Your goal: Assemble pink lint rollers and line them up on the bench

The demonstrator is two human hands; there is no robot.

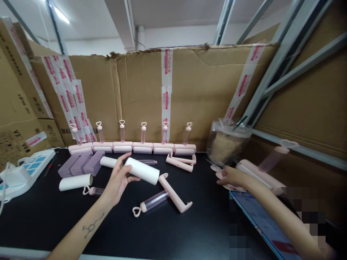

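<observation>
The left hand curls thumb and fingers around the left end of a white roll, likely so the other end sticks out unobstructed. From that roll as dial centre, a pink frame lies at four o'clock, its unfilled arms facing two, a clear handle pointing toward eight. At three o'clock the right hand bends its fingers over pale pink discs; whether it pinches one, I cannot tell. Pink rollers line the twelve o'clock side before a cardboard wall, perhaps to keep their heart-topped handles upright
</observation>
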